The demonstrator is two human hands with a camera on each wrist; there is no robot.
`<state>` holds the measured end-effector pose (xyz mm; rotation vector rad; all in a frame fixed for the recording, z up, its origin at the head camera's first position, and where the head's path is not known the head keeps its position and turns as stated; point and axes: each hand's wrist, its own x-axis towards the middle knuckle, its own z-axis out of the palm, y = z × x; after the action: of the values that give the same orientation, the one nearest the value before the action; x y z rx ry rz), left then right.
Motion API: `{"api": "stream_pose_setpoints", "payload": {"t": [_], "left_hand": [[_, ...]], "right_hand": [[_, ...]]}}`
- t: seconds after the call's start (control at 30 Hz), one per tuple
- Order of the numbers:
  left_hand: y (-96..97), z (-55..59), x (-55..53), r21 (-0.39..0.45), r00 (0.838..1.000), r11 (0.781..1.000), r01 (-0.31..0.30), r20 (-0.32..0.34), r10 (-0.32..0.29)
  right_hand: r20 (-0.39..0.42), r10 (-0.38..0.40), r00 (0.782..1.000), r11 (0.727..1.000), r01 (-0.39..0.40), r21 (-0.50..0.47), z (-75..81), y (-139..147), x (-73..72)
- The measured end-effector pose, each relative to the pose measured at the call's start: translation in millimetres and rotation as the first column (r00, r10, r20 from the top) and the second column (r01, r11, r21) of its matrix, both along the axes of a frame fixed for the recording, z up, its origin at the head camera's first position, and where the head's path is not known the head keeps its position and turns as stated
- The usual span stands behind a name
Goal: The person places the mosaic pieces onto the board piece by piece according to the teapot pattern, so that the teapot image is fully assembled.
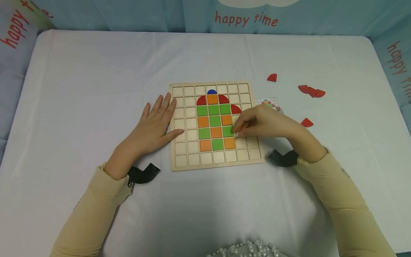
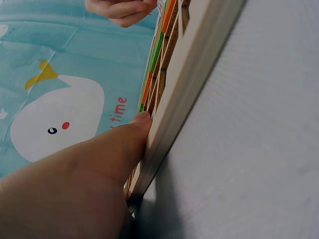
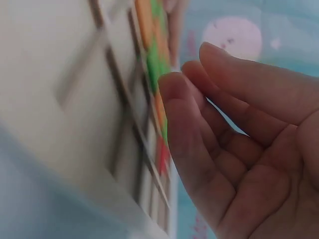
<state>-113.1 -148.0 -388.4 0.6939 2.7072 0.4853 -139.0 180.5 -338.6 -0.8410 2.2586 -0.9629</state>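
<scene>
A wooden grid board [image 1: 184,163] lies on the table, with green, orange, red and blue pieces set in its cells. My left hand [image 1: 154,125] rests on the board's left edge, fingers spread and thumb on the rim, as the left wrist view also shows. My right hand [image 1: 261,121] is over the board's right half, fingers loosely bent, tips beside a green square tile [image 1: 227,131]. In the right wrist view no piece shows between its thumb and fingers [image 3: 182,134]. A red quarter-circle piece [image 1: 236,109] sits in a cell just above that hand.
A printed pattern card [image 1: 273,103] lies partly under the right hand and board edge. Loose red quarter-circle pieces lie to the right: one [image 1: 272,77] at the back, an overlapping group [image 1: 312,91], and one [image 1: 307,122] near the right forearm. A printed curtain [image 1: 128,16] borders the table.
</scene>
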Motion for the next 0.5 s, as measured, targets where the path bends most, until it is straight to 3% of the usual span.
{"api": "stream_pose_setpoints", "payload": {"t": [0.1,0.2,0.37,0.5], "left_hand": [[-0.1,0.4,0.1,0.0,1.0,1.0,0.0,0.001,0.0],[0.0,0.9,0.5,0.001,1.0,1.0,-0.001,0.002,0.001],[0.2,0.6,0.8,0.002,1.0,1.0,-0.003,0.001,0.003],[0.4,0.8,0.9,-0.002,1.0,1.0,-0.004,-0.002,0.004]], "right_hand": [[-0.012,-0.121,0.993,0.992,0.121,0.029,9.2,14.0,-6.2],[-0.013,-0.278,0.961,0.959,0.278,0.052,18.2,32.7,-13.8],[-0.041,-0.49,0.871,0.869,0.492,0.049,22.2,71.8,-29.5],[-0.057,-0.628,0.776,0.773,0.63,0.074,19.5,103.1,-39.5]]}}
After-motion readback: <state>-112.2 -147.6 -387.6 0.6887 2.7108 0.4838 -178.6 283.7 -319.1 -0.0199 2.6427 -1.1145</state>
